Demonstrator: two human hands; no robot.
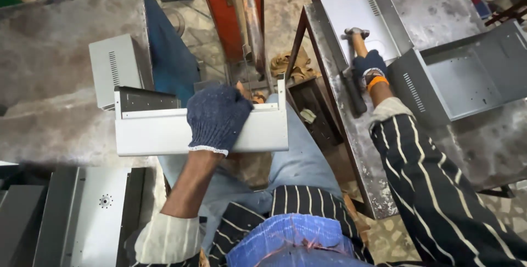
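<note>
My left hand [217, 117], in a dark blue knit glove, grips the upper edge of a white sheet-metal channel panel [153, 132] held across my lap. The panel has short upturned ends and small holes along its back flange. My right hand [369, 66], also gloved, with an orange wristband, is shut on the wooden handle of a hammer [357, 35] whose metal head rests on a white vented metal cover [351, 9]. That cover lies on the steel workbench [357, 146] to my right.
A grey open metal box shell [466, 77] sits on the right bench. A dark chisel-like bar [354, 94] lies near the bench edge. Left stands another steel table [49, 42] with a vented grey cover [112, 69]. More grey panels [82, 212] lie at lower left.
</note>
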